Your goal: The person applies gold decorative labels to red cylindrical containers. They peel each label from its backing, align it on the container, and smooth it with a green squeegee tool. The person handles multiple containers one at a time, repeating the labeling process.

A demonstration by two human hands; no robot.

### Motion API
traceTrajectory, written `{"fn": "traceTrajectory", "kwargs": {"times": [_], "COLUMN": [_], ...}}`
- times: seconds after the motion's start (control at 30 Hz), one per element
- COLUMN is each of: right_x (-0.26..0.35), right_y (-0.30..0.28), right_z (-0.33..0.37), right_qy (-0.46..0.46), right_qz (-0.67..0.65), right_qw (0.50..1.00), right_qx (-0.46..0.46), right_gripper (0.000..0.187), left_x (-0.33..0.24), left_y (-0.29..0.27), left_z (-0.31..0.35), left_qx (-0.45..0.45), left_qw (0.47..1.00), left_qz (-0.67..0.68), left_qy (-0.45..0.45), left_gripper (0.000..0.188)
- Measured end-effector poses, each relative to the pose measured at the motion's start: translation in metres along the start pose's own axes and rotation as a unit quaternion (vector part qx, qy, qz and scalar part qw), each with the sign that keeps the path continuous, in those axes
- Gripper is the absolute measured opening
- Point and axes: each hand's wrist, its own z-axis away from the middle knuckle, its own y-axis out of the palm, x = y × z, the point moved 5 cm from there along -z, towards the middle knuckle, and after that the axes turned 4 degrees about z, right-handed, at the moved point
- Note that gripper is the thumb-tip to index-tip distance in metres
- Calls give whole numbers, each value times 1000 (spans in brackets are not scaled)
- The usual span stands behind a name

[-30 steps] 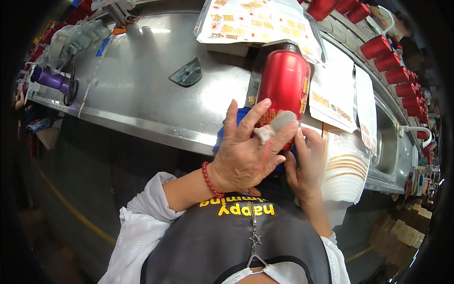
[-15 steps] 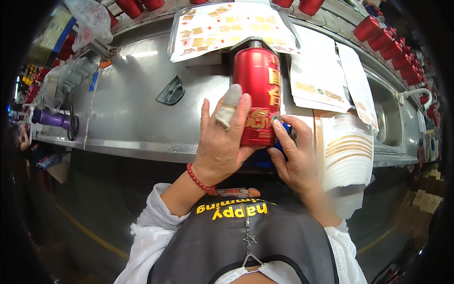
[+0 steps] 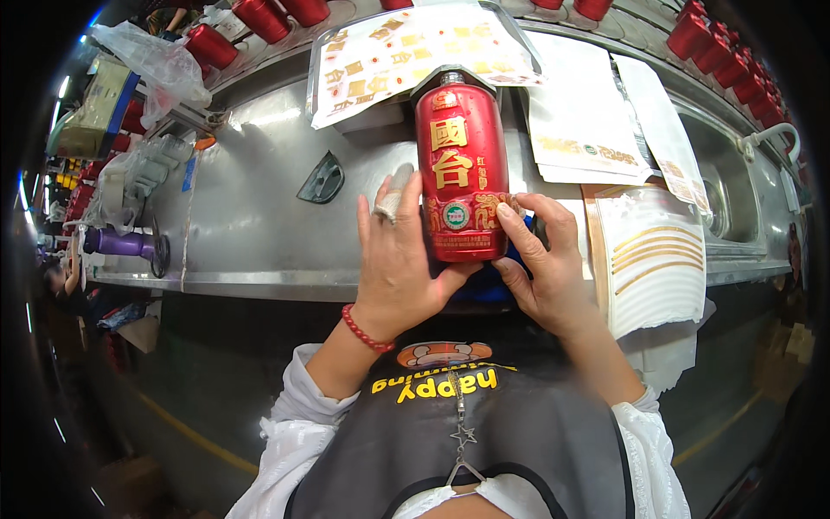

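A glossy red bottle (image 3: 462, 173) with large gold characters, a gold patterned band and a small green-and-white round mark lies in front of me, its metal neck pointing away. Along its left side rests my left hand (image 3: 393, 251), its thumb at the base; one finger wears a pale grey cover. At the lower right, my right hand (image 3: 545, 264) holds the bottle with its fingertips on the gold band. Behind the neck shows part of a dark support (image 3: 484, 84). Something blue under the bottle is mostly hidden.
Transfer sheets cover a metal tray (image 3: 316, 73) at the far edge. White printed sheets (image 3: 571, 112) and a gold-striped stack (image 3: 657, 285) lie right, beside a sink (image 3: 726, 208). A dark scraper-like piece (image 3: 322, 179) and purple tool (image 3: 117, 243) are left. Red bottles (image 3: 735, 65) line the back.
The bottle has rolled leftward about its length, bringing the gold characters and round mark from its right side to the front. My left fingers have shifted off its front toward the left side.
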Motion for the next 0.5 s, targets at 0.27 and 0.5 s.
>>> {"fn": "traceTrajectory", "kwargs": {"times": [0.27, 0.5], "right_x": [-17, -40], "right_y": [-7, 4], "right_z": [3, -18], "right_qy": [71, 239], "right_qz": [-47, -302], "right_qw": [996, 923], "right_qx": [-24, 16], "right_gripper": [56, 40], "left_x": [17, 2], "left_y": [8, 5], "left_z": [8, 1], "left_qx": [8, -14], "left_qw": [999, 999], "left_qz": [-16, -28], "left_qy": [38, 12], "left_gripper": [113, 116]}}
